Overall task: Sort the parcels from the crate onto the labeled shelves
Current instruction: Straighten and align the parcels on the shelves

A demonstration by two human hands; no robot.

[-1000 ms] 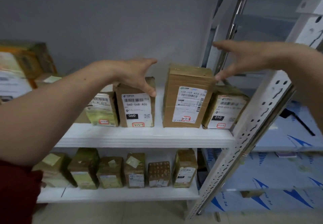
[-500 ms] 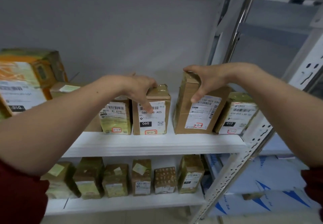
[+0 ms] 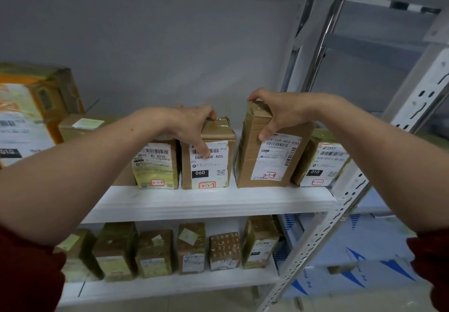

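On the upper white shelf (image 3: 209,202) stands a row of taped cardboard parcels with white labels. My left hand (image 3: 192,127) grips the top of the parcel marked 060 (image 3: 209,168), thumb on its front label. My right hand (image 3: 274,112) grips the top left corner of the taller parcel marked 159-159-A03 (image 3: 272,163), which leans slightly right. Both parcels rest on the shelf with a narrow gap between them. A greenish parcel (image 3: 155,165) stands left of the 060 one, and a parcel marked 010 (image 3: 320,163) stands at the right end.
A large orange and white parcel (image 3: 26,112) sits at the far left. The lower shelf (image 3: 170,285) holds several small parcels. A perforated metal upright (image 3: 352,204) bounds the shelf on the right, with blue-printed white packages (image 3: 359,258) beyond it.
Both hands came down from open in the air onto the parcel tops and closed on them. The view has shifted slightly closer and lower.
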